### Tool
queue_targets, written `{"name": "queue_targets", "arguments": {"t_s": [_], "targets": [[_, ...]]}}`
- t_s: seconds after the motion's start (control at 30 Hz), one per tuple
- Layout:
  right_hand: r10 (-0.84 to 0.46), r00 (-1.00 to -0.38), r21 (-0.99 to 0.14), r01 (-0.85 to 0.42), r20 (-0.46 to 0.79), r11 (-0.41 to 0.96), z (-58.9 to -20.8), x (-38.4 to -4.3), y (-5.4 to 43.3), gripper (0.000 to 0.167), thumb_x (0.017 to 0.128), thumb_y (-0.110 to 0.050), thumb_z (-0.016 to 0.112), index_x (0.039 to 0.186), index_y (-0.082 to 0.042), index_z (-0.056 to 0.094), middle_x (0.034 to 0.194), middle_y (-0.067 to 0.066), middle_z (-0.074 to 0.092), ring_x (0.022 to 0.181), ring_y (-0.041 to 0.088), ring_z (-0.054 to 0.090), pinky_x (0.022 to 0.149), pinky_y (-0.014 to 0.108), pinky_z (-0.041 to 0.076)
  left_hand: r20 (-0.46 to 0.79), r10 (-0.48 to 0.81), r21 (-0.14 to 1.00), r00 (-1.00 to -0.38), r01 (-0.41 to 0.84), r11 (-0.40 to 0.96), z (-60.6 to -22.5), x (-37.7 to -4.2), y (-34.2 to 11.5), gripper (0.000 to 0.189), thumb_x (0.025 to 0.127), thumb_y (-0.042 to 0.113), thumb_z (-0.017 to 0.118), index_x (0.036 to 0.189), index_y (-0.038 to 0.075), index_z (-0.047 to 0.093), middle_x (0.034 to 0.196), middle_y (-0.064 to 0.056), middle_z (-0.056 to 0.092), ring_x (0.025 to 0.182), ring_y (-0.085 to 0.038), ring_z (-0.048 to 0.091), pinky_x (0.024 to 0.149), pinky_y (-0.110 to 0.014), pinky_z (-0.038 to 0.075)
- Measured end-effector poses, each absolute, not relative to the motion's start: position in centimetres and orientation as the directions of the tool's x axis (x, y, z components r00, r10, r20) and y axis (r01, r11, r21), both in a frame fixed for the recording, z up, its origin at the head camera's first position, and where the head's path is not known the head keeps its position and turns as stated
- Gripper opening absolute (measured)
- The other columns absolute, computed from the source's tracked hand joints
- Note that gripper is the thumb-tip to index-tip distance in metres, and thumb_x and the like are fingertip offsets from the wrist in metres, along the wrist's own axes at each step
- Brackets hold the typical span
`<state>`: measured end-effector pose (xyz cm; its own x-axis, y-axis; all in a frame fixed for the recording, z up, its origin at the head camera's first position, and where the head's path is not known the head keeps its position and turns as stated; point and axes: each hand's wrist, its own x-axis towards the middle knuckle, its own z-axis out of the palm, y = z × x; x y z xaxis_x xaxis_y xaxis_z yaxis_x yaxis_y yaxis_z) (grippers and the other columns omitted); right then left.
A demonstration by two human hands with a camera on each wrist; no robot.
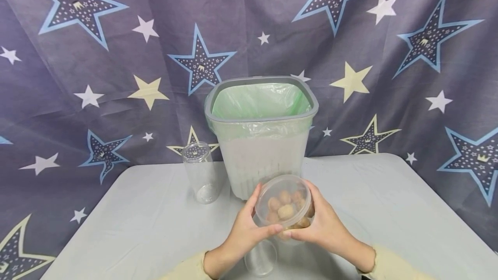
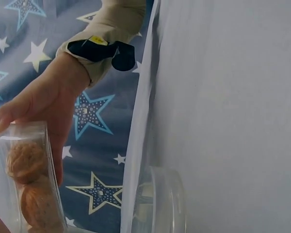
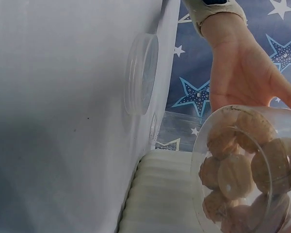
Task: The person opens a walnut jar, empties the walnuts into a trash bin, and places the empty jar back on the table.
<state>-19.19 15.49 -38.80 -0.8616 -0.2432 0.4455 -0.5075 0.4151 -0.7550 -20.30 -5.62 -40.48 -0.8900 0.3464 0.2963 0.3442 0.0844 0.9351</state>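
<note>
Both hands hold a clear plastic jar of walnuts [image 1: 285, 211] over the table, in front of a bin. A frosted round lid [image 1: 278, 191] covers the jar and tilts up toward the head camera. My left hand [image 1: 246, 228] grips the jar's left side, its thumb along the near edge of the lid. On the opposite side my right hand [image 1: 327, 226] curls round the jar with its thumb at the near side. Several brown walnuts [image 3: 235, 177] show through the clear wall in the right wrist view. Beneath the hands, a shallow clear round piece [image 1: 261, 258] lies on the table.
A pale bin [image 1: 264, 154] with a grey rim and a green liner bag stands at the back of the table. Left of it is a tall clear jar [image 1: 200, 174]. A star-patterned cloth [image 1: 116, 68] hangs behind the grey table [image 1: 144, 219].
</note>
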Motion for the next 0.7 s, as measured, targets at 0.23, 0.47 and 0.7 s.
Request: {"name": "queue_targets", "arguments": {"t_s": [0.23,0.47,0.7], "targets": [[-0.248,-0.859,-0.755,-0.511,0.447,0.41,-38.9,-19.2,15.6,0.108,0.059,-0.034,0.09,0.144,-0.009,0.029,0.134,0.013,0.049,0.113,0.024,0.053,0.093,0.036,0.045,0.291,0.39,0.934,-0.874,0.348,0.082,-40.4,-20.5,-6.3,0.107,0.075,0.036,0.079,0.15,0.001,0.011,0.154,-0.015,0.021,0.14,-0.03,0.023,0.112,-0.043,0.022],[-0.271,-0.861,-0.757,-0.508,0.431,0.411,-38.9,-19.2,16.1,0.108,0.057,-0.031,0.091,0.144,-0.011,0.03,0.131,0.009,0.051,0.109,0.018,0.053,0.09,0.034,0.045,0.381,0.543,0.891,-0.748,0.455,0.001,-40.4,-21.9,-8.1,0.114,0.074,0.055,0.072,0.148,-0.004,0.009,0.152,-0.02,0.024,0.137,-0.028,0.03,0.112,-0.029,0.021],[-0.359,-0.835,-0.774,-0.534,0.418,0.341,-38.9,-19.1,16.6,0.105,0.058,-0.027,0.089,0.144,-0.015,0.031,0.133,0.008,0.049,0.111,0.015,0.052,0.092,0.025,0.041,0.503,0.665,0.841,-0.552,0.491,-0.229,-41.1,-24.1,-8.9,0.116,0.075,0.055,0.07,0.149,-0.002,0.002,0.153,-0.026,0.013,0.141,-0.012,0.022,0.112,-0.022,0.018]]}}
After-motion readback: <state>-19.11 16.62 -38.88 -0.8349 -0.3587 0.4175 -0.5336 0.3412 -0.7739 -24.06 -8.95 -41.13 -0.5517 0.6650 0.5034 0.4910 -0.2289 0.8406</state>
